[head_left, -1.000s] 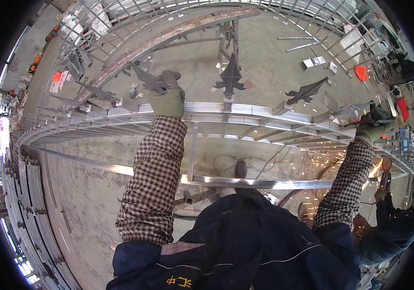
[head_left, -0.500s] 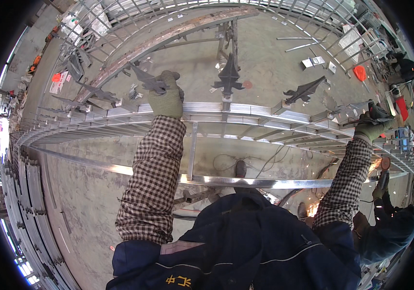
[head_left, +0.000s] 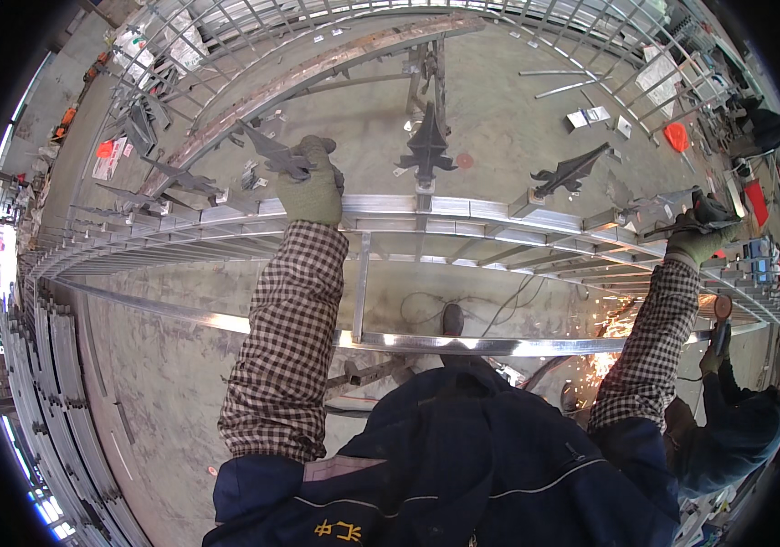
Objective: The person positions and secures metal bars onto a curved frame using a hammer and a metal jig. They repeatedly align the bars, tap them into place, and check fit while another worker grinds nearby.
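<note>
My left hand (head_left: 311,190), in a green work glove, is closed on a dark spearhead finial (head_left: 273,152) at the top rail of a metal fence panel (head_left: 463,208). Over to the right, my right hand (head_left: 698,244), gloved too, is closed around another dark spearhead finial (head_left: 711,213); the glove hides part of it. Between my hands, an upright finial (head_left: 429,150) and a tilted finial (head_left: 572,170) stand on the fence posts. More finials (head_left: 180,176) line the rail left of my left hand.
Bright sparks (head_left: 610,345) fly beneath my right forearm. Nearby, a co-worker (head_left: 745,428) holds a grinder (head_left: 723,310) at the lower right. A long lower metal rail (head_left: 536,346) crosses before my body. Metal bars (head_left: 53,365) are stacked at left; a rusty beam (head_left: 317,68) lies beyond the fence.
The spray of sparks under my right forearm has grown much larger. The co-worker's grinder has shifted slightly. My hands keep nearly the same places on the finials.
</note>
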The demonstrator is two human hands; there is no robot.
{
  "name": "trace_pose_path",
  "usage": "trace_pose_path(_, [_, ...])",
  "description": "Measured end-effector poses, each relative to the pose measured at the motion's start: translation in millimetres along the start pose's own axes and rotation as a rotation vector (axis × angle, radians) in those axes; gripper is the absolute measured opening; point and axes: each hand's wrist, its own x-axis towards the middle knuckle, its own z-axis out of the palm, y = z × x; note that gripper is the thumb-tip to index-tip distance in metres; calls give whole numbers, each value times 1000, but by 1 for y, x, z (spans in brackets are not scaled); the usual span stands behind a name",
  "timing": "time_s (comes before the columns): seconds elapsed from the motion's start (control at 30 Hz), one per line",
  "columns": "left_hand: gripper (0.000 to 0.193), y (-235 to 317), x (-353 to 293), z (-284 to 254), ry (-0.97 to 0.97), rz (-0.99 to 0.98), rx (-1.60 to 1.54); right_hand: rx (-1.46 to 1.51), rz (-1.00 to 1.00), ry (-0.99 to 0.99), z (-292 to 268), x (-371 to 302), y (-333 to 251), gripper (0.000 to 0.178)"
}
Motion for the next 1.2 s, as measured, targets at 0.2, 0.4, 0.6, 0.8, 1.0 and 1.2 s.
trace_pose_path(0.2, [37, -1, 0, -1, 4, -20, 2, -31, 0, -40, -9, 7, 2, 67])
trace_pose_path(0.4, [44, -2, 0, 0, 4, -16, 29, 4, -3, -47, -15, 14, 5, 68])
trace_pose_path(0.6, [44, -4, 1, 0, -7, -7, 7, 19, -8, -40, -18, 15, 4, 63])
trace_pose_path(0.8, [44, -2, 0, 0, 0, -48, -5, 24, 12, -51, -20, 14, 2, 60])
trace_pose_path(1.0, [45, -9, 1, -3, -21, 5, 15, -24, -79, -39, -19, 14, 6, 58])
trace_pose_path(1.2, [42, -35, 21, -15, 14, 281, 257, 7, -66, -120, -23, 15, 5, 64])
